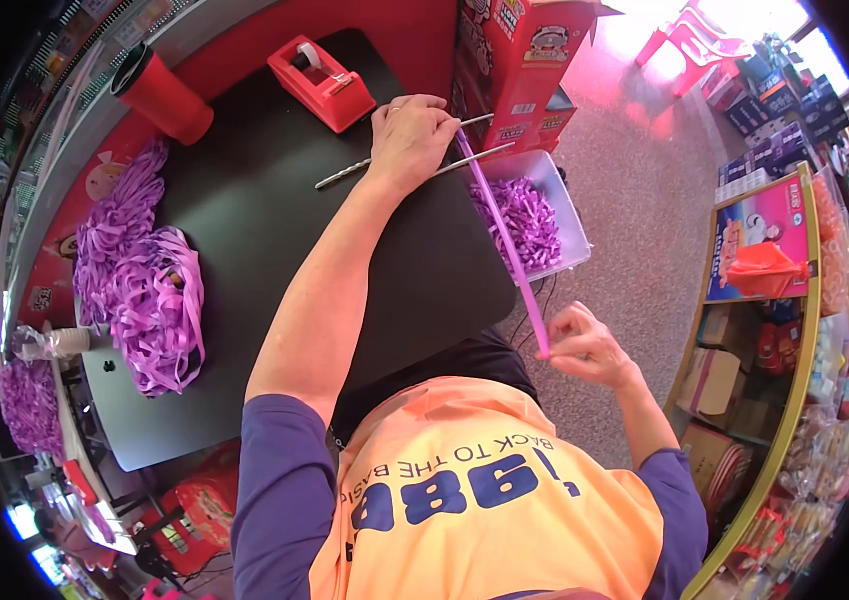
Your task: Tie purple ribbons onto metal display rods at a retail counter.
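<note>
Count: one taut purple strip (520, 272); what look like two slim silvery rods (340, 176), partly hidden; two purple ribbon heaps (157, 310) on the dark table (415, 270), a third purple mass (32, 405) beyond its left side; one white bin (575, 225); one red tape dispenser (330, 85); one red cylinder (165, 98).

Strip: flat, narrow, glossy, brighter toward its near end. Runs almost straight from the rods at the table's far right corner, slanting down past the right edge to the wearer's right side.

Right hand (585, 345): thumb and forefinger pinched on the strip's near end, other fingers curled. Left hand (411, 142): back up, over the rods, fingers bent and close together, tips beside the strip's far end; undersides hidden, cannot tell what they clamp.

Around: dispenser just beyond the left hand, cylinder farther left. Heaps at the left side, loops tangled, touching each other. Bin just off the right edge, holding short purple pieces (533, 225); red cartons (515, 60) behind it. Display case (805, 330) well apart on the right.

In the way: left forearm covers mid-table and part of the rods; strip crosses in front of the bin.
</note>
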`<state>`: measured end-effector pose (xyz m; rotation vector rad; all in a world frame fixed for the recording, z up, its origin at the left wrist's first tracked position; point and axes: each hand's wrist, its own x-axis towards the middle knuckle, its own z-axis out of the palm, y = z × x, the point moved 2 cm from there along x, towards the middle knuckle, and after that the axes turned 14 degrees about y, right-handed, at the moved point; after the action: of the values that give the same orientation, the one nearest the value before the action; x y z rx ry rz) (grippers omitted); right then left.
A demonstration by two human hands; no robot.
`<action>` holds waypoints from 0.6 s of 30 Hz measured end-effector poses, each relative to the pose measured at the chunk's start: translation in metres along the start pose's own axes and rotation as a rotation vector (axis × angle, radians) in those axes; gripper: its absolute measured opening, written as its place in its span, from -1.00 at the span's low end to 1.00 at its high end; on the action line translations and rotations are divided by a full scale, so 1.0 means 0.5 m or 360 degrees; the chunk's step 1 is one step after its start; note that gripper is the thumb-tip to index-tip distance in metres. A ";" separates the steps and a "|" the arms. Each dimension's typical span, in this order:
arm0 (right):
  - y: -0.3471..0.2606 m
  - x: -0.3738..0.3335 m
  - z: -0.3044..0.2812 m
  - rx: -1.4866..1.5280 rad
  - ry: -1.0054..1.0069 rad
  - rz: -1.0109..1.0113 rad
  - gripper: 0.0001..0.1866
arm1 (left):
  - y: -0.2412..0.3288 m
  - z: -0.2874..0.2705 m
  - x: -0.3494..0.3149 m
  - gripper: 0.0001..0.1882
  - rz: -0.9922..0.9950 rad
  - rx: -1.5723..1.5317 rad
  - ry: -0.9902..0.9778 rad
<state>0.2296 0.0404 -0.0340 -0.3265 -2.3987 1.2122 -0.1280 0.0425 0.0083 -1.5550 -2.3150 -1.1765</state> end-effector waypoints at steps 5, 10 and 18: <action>-0.132 0.058 -0.053 0.0201 0.0298 -0.0311 -0.78 | 0.000 0.000 -0.002 -0.71 -0.0012 0.0006 0.0006; -0.211 0.192 -0.110 0.0475 0.0513 -0.0644 -0.68 | -0.005 0.008 -0.004 -0.73 0.0005 -0.0027 0.0092; -0.224 0.650 -0.164 0.0397 0.0383 -0.0645 -0.40 | -0.006 0.001 -0.002 -0.74 -0.0007 -0.0065 0.0042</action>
<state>-0.0187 0.1597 0.1874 0.0856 -1.9582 1.1853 -0.1297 0.0416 0.0060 -1.5390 -2.2931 -1.2450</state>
